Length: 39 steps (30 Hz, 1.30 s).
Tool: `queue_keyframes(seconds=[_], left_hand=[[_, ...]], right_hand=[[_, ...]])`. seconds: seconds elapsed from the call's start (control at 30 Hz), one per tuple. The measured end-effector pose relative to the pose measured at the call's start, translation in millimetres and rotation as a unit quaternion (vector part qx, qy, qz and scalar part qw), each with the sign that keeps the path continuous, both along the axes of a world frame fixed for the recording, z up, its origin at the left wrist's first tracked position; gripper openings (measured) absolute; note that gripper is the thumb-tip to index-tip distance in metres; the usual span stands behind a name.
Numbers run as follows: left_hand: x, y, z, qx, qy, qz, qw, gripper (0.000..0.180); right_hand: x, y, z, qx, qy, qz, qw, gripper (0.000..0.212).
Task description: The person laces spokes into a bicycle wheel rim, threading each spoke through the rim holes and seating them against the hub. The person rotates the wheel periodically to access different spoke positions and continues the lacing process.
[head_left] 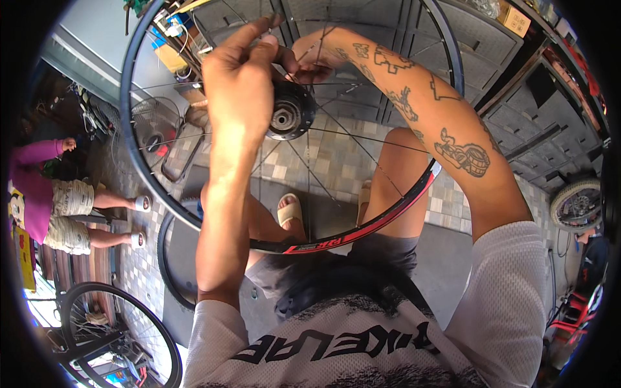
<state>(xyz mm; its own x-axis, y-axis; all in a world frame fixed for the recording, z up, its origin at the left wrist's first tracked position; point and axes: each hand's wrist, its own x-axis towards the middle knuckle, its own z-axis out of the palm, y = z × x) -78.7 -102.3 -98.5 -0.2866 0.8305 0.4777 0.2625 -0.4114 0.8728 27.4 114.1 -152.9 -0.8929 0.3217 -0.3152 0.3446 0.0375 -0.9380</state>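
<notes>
Since the hub lies just below both hands, we judge that the wheel is tilted over the thighs to bring its middle within reach; whether they bear its weight we cannot tell.

Left grip: fingers and thumb bent, partly open, just above the hub. Right grip: fingers curled, half hidden behind the left. What either has hold of, we cannot tell.

Spokes fan out around the grips and probably limit finger room. Beyond the grips: grey drawers. Left of them: fan, then a person in purple; below, a second wheel.
</notes>
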Motion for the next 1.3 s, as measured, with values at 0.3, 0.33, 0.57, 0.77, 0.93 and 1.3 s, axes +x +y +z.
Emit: queue_keyframes(seconds=[0.3, 0.33, 0.57, 0.77, 0.93, 1.3], left_hand=[[15.6, -36.1, -90.2, -0.172, -0.081, 0.009, 0.982, 0.036], [17.6, -39.1, -97.6, -0.186, -0.084, 0.006, 0.979, 0.036], [8.5, -22.8, -133.9, -0.234, -0.108, -0.092, 0.962, 0.037], [-23.8, 0.4, -152.2, -0.287, -0.080, -0.262, 0.918, 0.028], [-24.7, 6.6, -172.0, -0.264, -0.116, -0.254, 0.923, 0.024], [-16.2, 3.9, -182.9, -0.222, -0.132, -0.188, 0.948, 0.020]], right_hand=[[11.8, -61.5, -126.4, -0.041, -0.218, 0.040, 0.974, 0.025], [15.3, -67.5, -135.0, -0.051, -0.240, 0.041, 0.969, 0.026], [26.8, -66.8, -156.7, -0.035, -0.339, 0.014, 0.940, 0.032], [24.0, -54.6, -173.5, -0.045, -0.373, -0.026, 0.926, 0.032], [22.3, -49.4, -201.2, -0.001, -0.321, -0.050, 0.946, 0.033], [5.6, -46.9, -220.3, 0.212, -0.292, 0.049, 0.931, 0.013]])
